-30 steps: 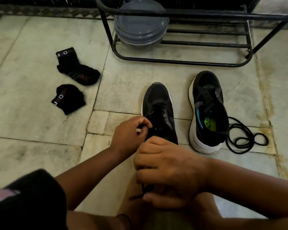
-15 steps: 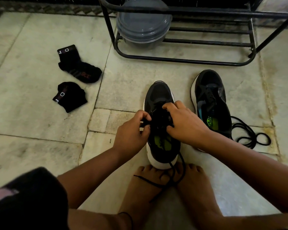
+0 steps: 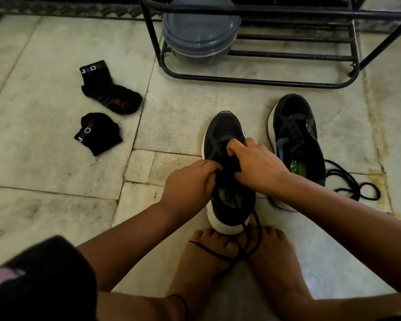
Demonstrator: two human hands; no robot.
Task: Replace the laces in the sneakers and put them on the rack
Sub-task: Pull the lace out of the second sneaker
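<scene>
Black sneakers [image 3: 225, 135] with white soles, green insoles; black socks [image 3: 111, 93] with white letters; black rack [image 3: 252, 81].

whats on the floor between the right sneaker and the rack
Nothing: the head view shows bare stone floor between the right sneaker and the rack.

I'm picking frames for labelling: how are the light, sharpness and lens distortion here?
Head view: dim light, so the black sneaker under both hands loses lace detail; focus is fair; wide-angle bend curves the rack bars; brighter floor patch at lower right.
</scene>
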